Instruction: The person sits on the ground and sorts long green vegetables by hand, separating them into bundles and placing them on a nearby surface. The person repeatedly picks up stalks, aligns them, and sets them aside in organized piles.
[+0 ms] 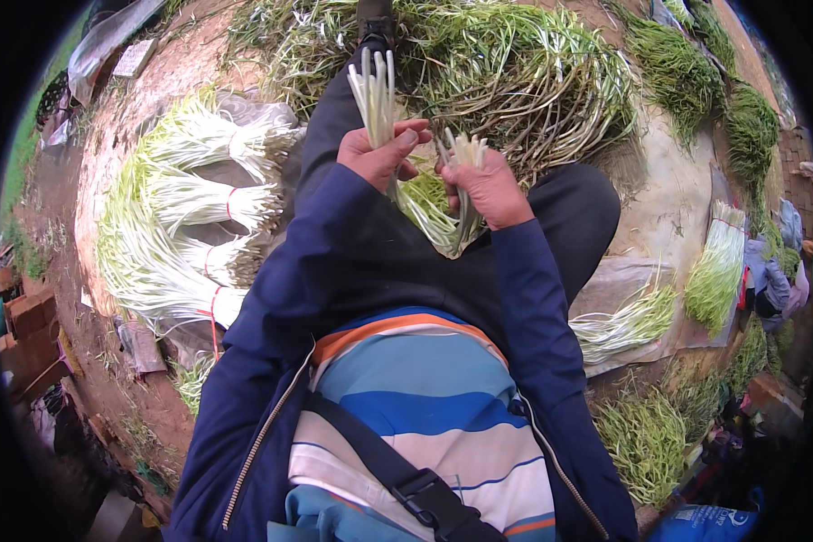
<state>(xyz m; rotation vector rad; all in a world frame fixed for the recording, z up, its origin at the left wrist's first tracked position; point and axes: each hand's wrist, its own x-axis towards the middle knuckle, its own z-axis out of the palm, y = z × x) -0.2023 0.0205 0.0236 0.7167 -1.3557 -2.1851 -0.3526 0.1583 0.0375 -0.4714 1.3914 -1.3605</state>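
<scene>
My left hand [386,152] grips a small bunch of pale blanched stalks [374,101], their white ends pointing up past the thumb. To its right, my right hand [486,184] is closed around a second bunch [467,150], cut ends upward. Yellow-green leaves from the bunches hang down between the hands, over my lap. At the left lie several bundles of white stalks [196,196] with yellow-green leaves, tied with red bands. A loose pile of such stalks [627,325] lies at my right, and a tied bundle [717,264] stands out beyond it.
A large heap of green leaves and brownish stems [535,88] lies ahead of my crossed leg. Darker green bunches [677,74] are at the upper right. Leaf scraps [643,440] and a blue bag [708,523] lie at the lower right; bricks [30,315] are at the far left.
</scene>
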